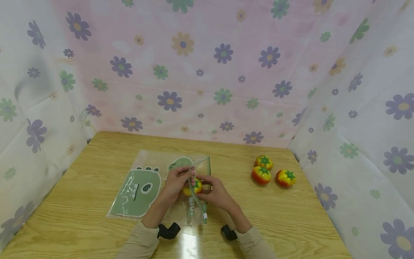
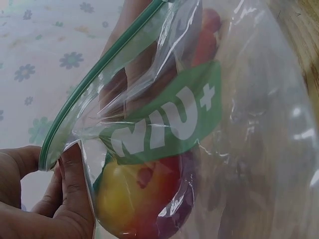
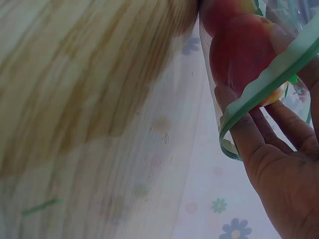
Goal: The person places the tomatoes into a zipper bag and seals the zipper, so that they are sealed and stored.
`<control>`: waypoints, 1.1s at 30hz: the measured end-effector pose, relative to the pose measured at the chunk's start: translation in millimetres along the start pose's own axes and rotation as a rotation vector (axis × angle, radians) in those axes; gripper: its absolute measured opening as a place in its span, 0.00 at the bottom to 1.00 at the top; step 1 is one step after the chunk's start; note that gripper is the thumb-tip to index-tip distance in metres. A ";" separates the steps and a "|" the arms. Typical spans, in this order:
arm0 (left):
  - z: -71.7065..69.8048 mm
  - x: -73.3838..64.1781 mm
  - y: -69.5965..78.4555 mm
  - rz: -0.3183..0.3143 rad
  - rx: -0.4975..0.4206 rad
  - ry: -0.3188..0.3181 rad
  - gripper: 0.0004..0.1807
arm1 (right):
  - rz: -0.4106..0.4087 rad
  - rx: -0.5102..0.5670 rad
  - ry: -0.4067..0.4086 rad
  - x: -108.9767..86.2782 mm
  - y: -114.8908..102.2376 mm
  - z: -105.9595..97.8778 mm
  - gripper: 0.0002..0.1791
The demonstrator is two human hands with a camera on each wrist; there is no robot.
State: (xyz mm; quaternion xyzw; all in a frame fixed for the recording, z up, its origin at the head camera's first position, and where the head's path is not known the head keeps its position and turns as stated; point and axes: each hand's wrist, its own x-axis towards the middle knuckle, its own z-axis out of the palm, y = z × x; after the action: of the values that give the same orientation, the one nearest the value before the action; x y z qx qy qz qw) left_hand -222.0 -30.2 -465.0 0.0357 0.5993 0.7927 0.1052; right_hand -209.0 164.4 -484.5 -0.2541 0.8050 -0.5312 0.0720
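A clear zip bag [image 1: 174, 212] with green dinosaur prints and a green zip edge lies on the table. My left hand [image 1: 177, 182] pinches one side of its mouth beside the green strip. Through the plastic in the left wrist view, a red-and-yellow toy tomato [image 2: 134, 194] shows below the printed letters. Inside the bag mouth, my right hand [image 1: 215, 192] holds a toy tomato [image 3: 241, 55] with fingers round it. Another red rounded shape [image 3: 227, 12] appears just past it in the right wrist view. The white zip slider [image 1: 205, 216] sits at the near end of the strip.
Several toy tomatoes with green leafy tops, one of them nearest the right edge [image 1: 285, 178], stand on the right part of the wooden table [image 1: 275, 223]. A flowered cloth [image 1: 200, 86] surrounds the back and sides.
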 end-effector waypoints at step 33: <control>1.8 -2.1 -1.9 0.005 -0.048 0.001 0.18 | -0.006 -0.031 -0.046 8.2 8.7 9.8 0.31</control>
State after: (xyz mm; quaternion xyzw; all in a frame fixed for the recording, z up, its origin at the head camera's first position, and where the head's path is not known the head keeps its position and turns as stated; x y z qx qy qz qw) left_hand -219.4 -28.5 -466.2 0.0345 0.5801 0.8072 0.1038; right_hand -215.2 155.1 -495.2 -0.2698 0.8107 -0.5126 0.0849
